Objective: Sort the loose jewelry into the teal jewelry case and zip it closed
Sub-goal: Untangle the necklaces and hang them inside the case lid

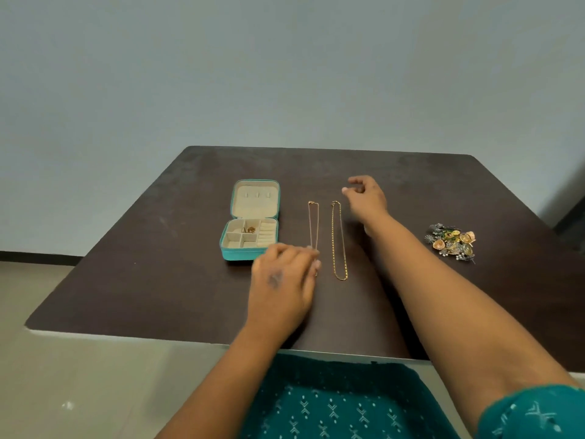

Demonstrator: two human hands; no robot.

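1. No brand, label or readable writing shows on anything here.
2. The teal jewelry case (250, 220) lies open on the dark brown table (158, 280), left of centre in the frame. Its lid is folded back toward the wall, so its long axis runs from the near edge toward the top of the frame.
3. The case has a teal outer shell and a cream, velvety-looking lining. The lid has three small tabs; the base is split into square compartments with a ridged ring-roll strip on its right side.
4. A small gold piece (249, 230) sits in an upper middle compartment of the base.
5. Two necklaces lie just right of the case, side by side as narrow loops running near to far. The thin pale chain (313, 223) is on the left; the heavier yellow gold chain (338, 242) is on the right.
6. The left hand (281, 280), at centre frame, has its fingers curled at the near end of the thin chain. It is blurred, so it seems to pinch the chain, though I cannot be sure.
7. The right hand (367, 194) hovers above the table beyond the far end of the gold chain, fingers loosely curled and holding nothing.
8. A pile of earrings (451, 242), gold, green and silvery, lies well apart at the right of the frame.
9. A teal patterned garment (332, 403) fills the bottom edge.
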